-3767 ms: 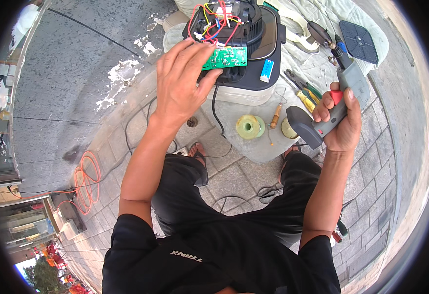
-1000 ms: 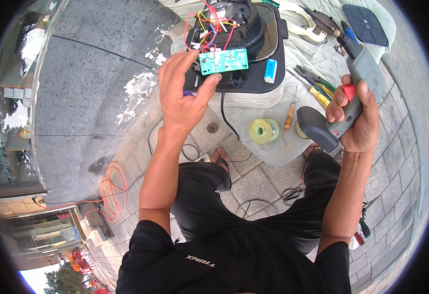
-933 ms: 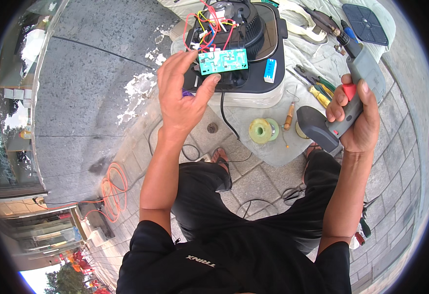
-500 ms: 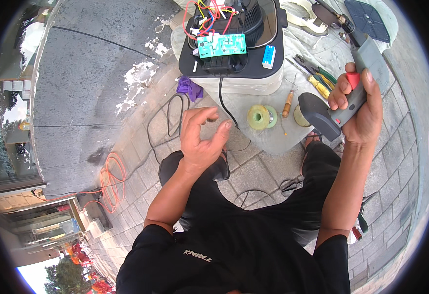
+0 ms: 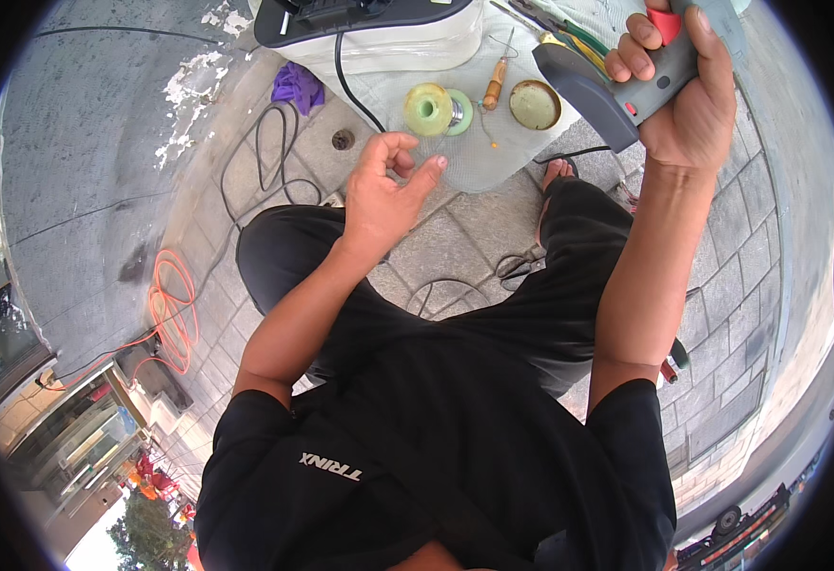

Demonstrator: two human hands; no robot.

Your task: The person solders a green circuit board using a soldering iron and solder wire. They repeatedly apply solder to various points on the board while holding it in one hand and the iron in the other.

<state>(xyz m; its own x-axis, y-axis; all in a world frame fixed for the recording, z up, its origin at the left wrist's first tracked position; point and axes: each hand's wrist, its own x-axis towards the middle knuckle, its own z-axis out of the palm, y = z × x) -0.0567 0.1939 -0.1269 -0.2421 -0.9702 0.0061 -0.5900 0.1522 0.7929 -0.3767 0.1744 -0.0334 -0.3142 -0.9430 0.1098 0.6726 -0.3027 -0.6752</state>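
My left hand [image 5: 390,190] is open and empty, fingers loosely curled and thumb apart, just below green spools [image 5: 428,108] on the pale mat [image 5: 498,167]. My right hand [image 5: 676,105] grips a grey handheld tool [image 5: 583,81] with a red trigger at the upper right. Beside the spools lie a wooden-handled pick [image 5: 495,84] and a round tin [image 5: 534,105]. At the top edge, a black-and-white appliance [image 5: 388,48] is cut off; its green circuit board is out of sight. Pliers and yellow-handled tools [image 5: 555,38] lie behind the tin, partly hidden by the grey tool.
A purple cloth [image 5: 298,88] and black cables [image 5: 274,167] lie left of the mat. A coiled orange cord [image 5: 171,314] is further left by a grey wall [image 5: 103,152]. My knees and feet are below the mat; scissors [image 5: 514,268] lie between my legs.
My left hand left the green circuit board and came down toward the spools. The view has shifted downward, so the board left the frame. My right hand still holds the grey tool.
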